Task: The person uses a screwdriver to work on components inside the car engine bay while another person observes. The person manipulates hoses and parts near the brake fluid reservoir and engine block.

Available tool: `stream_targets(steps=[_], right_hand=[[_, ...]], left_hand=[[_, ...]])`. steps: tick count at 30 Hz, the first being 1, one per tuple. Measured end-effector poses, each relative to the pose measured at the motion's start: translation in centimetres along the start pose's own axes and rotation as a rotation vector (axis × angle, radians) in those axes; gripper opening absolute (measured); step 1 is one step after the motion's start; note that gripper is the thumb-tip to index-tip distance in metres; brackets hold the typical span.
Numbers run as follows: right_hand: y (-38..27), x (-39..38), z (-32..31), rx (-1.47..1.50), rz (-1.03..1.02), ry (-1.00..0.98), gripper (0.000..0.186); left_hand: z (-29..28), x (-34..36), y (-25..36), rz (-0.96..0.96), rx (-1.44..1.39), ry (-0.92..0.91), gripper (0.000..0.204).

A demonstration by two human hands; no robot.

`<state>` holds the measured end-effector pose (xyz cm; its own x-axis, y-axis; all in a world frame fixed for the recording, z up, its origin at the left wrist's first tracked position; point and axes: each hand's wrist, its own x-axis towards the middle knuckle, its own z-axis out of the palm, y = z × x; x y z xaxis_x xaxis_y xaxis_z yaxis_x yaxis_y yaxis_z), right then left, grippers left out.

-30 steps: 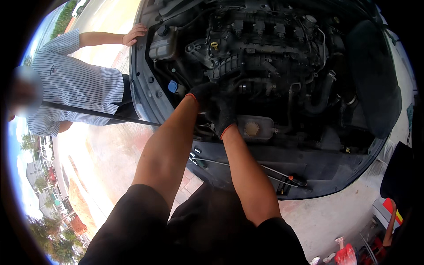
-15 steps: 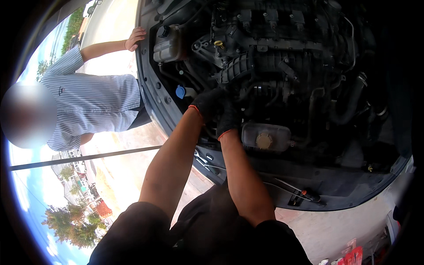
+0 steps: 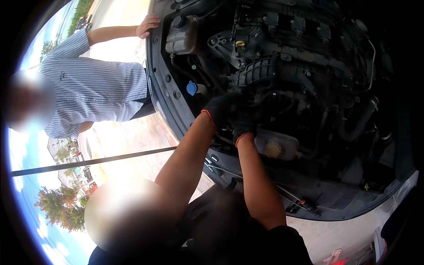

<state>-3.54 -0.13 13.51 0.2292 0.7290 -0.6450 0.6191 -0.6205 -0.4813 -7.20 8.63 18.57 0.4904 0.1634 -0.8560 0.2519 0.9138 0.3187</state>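
Note:
Both my hands are in black gloves with orange cuffs, reaching into the dark engine bay of a car. My left hand (image 3: 222, 110) is below the ribbed intake manifold (image 3: 258, 73), right of a blue-capped filler (image 3: 191, 87). My right hand (image 3: 244, 126) is just below and right of it, by a translucent reservoir with a beige cap (image 3: 285, 145). The fingers of both hands are lost in shadow, so what they touch or hold cannot be made out.
A person in a striped shirt (image 3: 95, 88) stands at left, a hand on the car's edge. A dark rod (image 3: 92, 160) runs across the left. A tool with an orange-and-black handle (image 3: 309, 205) lies on the front panel. An expansion tank (image 3: 181, 44) sits at upper left.
The view has shifted, with the engine now further right in the picture. Both my hands sit slightly lower relative to the engine parts, still close together.

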Motion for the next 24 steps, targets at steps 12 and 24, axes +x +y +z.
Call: stream_targets(steps=[12, 24], right_hand=[[0.7, 0.2, 3.2, 1.85, -0.169, 0.526, 0.043], [0.4, 6.0, 5.2, 2.475, -0.001, -0.063, 0.035]], left_hand=[[1.1, -0.9, 0.1, 0.122, 0.016, 0.13, 0.024], [-1.5, -0.8, -0.5, 0.149, -0.049, 0.199, 0.028]])
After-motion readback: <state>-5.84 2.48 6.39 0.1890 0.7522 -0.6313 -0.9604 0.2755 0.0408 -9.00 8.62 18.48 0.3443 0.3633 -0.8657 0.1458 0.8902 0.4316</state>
